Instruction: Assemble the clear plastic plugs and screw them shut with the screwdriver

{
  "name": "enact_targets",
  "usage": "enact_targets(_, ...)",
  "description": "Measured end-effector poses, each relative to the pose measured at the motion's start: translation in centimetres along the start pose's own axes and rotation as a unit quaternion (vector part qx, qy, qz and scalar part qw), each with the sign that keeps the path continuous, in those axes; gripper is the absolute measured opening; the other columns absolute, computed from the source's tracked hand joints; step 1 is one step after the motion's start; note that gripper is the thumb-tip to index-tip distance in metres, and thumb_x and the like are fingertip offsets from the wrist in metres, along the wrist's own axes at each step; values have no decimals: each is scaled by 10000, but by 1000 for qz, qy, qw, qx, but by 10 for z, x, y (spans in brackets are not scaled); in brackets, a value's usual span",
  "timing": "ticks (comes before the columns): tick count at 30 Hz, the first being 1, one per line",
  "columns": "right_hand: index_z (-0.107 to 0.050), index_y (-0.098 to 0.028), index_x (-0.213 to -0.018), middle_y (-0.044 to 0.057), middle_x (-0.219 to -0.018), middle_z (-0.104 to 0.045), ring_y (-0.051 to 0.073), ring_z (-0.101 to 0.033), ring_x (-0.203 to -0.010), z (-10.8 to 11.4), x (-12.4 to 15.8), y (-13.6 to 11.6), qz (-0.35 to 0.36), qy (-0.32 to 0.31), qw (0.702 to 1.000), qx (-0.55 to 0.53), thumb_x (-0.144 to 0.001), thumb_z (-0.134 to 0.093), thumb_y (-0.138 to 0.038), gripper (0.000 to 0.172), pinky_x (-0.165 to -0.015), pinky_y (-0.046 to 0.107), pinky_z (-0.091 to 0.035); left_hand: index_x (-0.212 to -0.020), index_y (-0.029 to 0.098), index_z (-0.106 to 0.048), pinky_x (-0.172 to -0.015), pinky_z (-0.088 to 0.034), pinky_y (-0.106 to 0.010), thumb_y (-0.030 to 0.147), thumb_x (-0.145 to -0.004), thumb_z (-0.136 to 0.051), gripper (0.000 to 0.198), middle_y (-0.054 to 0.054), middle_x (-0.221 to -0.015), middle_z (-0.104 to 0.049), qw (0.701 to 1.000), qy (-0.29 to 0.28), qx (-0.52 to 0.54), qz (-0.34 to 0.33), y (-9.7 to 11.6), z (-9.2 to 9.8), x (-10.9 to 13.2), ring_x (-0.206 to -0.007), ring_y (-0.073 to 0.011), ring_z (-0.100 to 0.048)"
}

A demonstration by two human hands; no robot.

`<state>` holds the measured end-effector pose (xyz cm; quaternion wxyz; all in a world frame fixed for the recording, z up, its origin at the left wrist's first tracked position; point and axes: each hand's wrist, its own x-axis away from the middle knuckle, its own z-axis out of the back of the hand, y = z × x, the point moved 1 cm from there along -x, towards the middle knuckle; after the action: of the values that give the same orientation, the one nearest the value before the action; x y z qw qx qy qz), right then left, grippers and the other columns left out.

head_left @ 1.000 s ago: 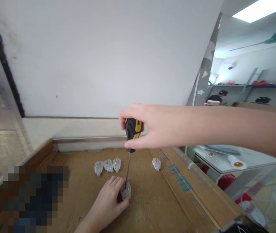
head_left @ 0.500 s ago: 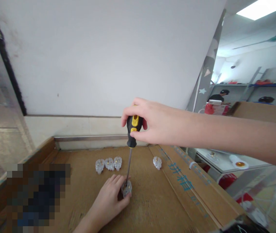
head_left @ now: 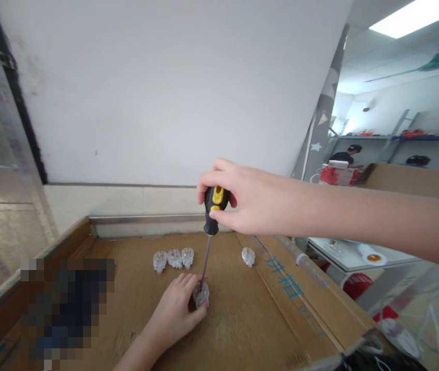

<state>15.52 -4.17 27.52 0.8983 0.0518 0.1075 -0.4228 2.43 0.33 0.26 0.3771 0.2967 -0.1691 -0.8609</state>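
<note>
Right hand (head_left: 242,198) is closed around the screwdriver (head_left: 210,232); left hand (head_left: 176,312) pinches the plug (head_left: 201,294) on the near desk (head_left: 242,319). Best keep the shaft upright, tip seated, pressing down.

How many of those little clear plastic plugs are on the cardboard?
5: three in a row, one alone to the right, and one under the screwdriver tip, held by the left hand. The blurred patch could hide more.

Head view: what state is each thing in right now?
Screwdriver: upright, tip in the held plug.
Held plug: on the cardboard, steadied.
Left hand: gripping the held plug.
Right hand: closed on the screwdriver.
Three plugs: lying in a row.
Single plug: lying apart.
</note>
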Motion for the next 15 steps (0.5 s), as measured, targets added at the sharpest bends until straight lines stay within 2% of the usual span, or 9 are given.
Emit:
enact_targets(8, -582, -206, -882, 3, -837, -446, 87, -456, -613, -1, -2, 6, 26, 46, 998, 18, -703, -558, -123, 198, -553, 235, -367, -1080, 187, -557, -842, -458, -377, 212, -748, -563, 332, -74, -993, -628, 1000, 9, -1, -5, 0, 0, 1, -938, -244, -566)
enact_targets(11, -587, -206, -872, 3, -828, -456, 85, -450, -605, 3, -2, 7, 25, 57, 998, 27, -697, -569, -123, 195, -544, 230, -357, -1100, 197, -542, -853, -459, -377, 242, -763, -571, 341, -71, -1010, -630, 999, 36, 8, -19, -1, 2, 0, -954, -239, -568)
enact_targets(15, -599, -186, -876, 11, -844, -480, 77, -442, -596, 16, -1, 2, 4, 57, 998, 32, -691, -595, -114, 198, -546, 219, -357, -1021, 206, -563, -824, -478, -354, 264, -826, -517, 209, -64, -966, -648, 996, 85, 13, -16, -3, 5, -1, -926, -220, -591)
